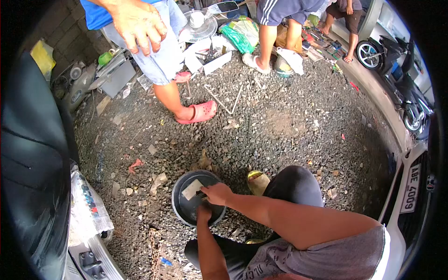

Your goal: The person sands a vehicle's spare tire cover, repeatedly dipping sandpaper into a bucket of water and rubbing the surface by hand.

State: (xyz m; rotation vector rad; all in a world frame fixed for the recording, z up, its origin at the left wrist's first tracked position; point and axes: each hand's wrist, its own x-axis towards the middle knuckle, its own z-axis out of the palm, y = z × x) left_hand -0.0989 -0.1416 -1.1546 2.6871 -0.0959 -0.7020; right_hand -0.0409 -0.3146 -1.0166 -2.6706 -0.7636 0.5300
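Note:
A round dark basin point(175, 201) sits on the gravel in front of me, with dark contents that may be water. My right hand point(217, 193) reaches over its rim, fingers closed at the edge of a pale, flat rectangular piece point(192, 190). Lower in the basin is my left hand point(204, 213), close beneath the right one. Its fingers are mostly hidden, so whatever they hold does not show.
A person in red clogs point(200, 112) stands ahead. Others are near a fan point(199, 28) and a white box of odds and ends point(217, 63). A vehicle with a licence plate point(410, 187) is at right, motorcycles point(389, 58) behind. A dark vehicle part point(32, 163) borders the left.

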